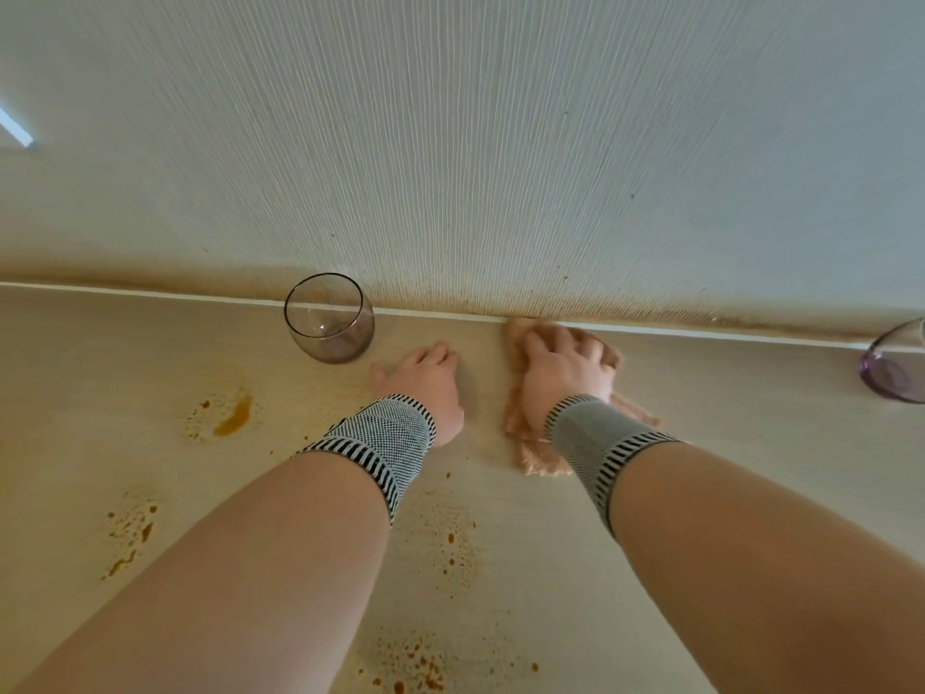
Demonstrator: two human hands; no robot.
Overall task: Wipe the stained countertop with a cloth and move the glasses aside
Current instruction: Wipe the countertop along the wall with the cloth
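Observation:
My right hand point(563, 365) presses a tan cloth point(530, 443) flat against the beige countertop point(751, 443), close to the back wall. My left hand point(425, 380) rests on the counter beside it, fingers curled, holding nothing. A clear smoky stemless glass point(330, 318) stands upright just left of my left hand, against the wall. A second, purple-tinted glass point(896, 363) is cut off at the right edge. Orange-brown stains point(233, 418) lie left of my left wrist, with more speckles point(450, 538) between my forearms and others point(410, 663) near the front.
A ribbed pale wall point(475, 167) rises directly behind the counter, with brownish staining along its base point(500, 298). More orange spots point(130, 528) mark the counter at the lower left. Both wrists wear grey knitted bands.

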